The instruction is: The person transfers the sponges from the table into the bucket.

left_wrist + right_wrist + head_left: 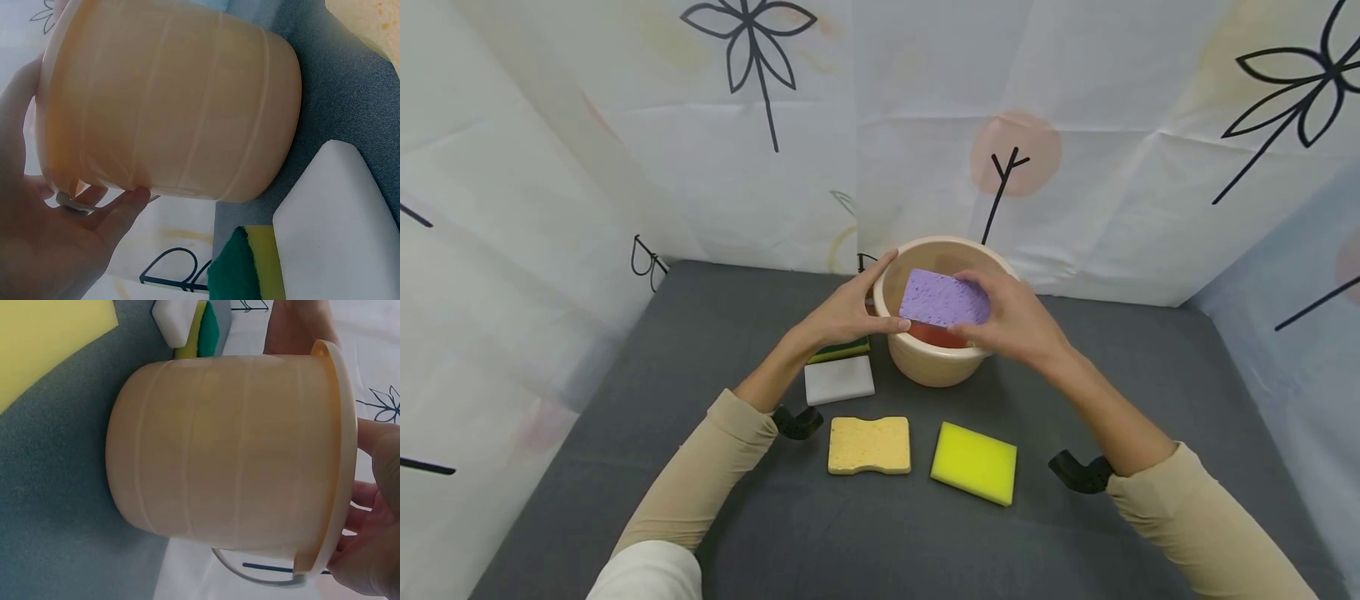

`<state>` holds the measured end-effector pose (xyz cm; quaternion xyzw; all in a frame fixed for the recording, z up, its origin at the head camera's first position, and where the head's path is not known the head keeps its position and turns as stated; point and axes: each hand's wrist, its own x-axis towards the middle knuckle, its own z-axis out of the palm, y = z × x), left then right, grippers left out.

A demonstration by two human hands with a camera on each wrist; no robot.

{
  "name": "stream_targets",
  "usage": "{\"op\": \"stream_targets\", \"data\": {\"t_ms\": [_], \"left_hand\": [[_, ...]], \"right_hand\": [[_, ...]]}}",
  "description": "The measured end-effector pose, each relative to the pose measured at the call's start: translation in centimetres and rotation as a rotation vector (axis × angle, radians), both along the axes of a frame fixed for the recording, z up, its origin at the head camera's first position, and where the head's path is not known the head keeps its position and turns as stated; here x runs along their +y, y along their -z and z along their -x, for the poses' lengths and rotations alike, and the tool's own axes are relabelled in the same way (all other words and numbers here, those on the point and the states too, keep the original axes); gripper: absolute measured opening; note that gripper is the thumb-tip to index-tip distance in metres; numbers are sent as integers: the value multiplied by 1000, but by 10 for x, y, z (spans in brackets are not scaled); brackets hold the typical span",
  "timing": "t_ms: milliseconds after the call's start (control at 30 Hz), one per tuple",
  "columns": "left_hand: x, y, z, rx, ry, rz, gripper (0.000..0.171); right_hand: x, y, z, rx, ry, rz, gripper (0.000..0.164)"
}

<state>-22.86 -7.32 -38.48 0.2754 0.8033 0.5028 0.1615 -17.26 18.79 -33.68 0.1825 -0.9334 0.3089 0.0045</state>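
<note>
While my right hand (1003, 312) pinched the purple sponge (942, 298) by its right end, thumb at the near edge and fingers at the far one, the sponge spanned part of the cream bucket (932, 367)'s mouth; whether it was above the rim or slightly inside, I could not tell. Its long axis ran mostly left to right, with the free end pointing toward my left hand (853, 308). That hand held the bucket's left side, thumb and fingers spread apart about the rim, the thumb tip just beside the sponge's near left corner. So my right hand had the sponge, and my left steadied the bucket. A reddish patch (934, 335) showed within. On the dark surface (850, 533), nearer me, were a notched pale-yellow sponge (869, 446) and a bright yellow sponge (974, 463); left of the bucket, a white block (839, 381) stood before a partly hidden green-and-yellow sponge (838, 351).
</note>
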Motion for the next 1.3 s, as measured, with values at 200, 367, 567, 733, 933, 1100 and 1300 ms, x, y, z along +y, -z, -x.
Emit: {"op": "stream_targets", "data": {"t_ms": [200, 367, 567, 733, 933, 1100, 1300], "left_hand": [[0, -1, -1, 0, 7, 5, 109], [0, 0, -2, 3, 6, 5, 110], [-1, 0, -3, -4, 8, -4, 112], [-1, 0, -3, -10, 17, -5, 112], [-2, 1, -1, -4, 23, -17, 116], [-2, 4, 0, 18, 39, -44, 126], [-10, 10, 2, 96, 44, -42, 126]], "right_hand": [[-6, 0, 0, -33, -4, -63, 70], [-9, -1, 1, -59, -12, -121, 71], [-9, -1, 1, -59, -24, -121, 66], [-8, -1, 0, -70, -19, -103, 60], [-4, 0, 0, -17, -26, -32, 56], [1, 3, -3, 55, -26, 76, 48], [8, 5, -6, 176, 8, 137, 40]]}}
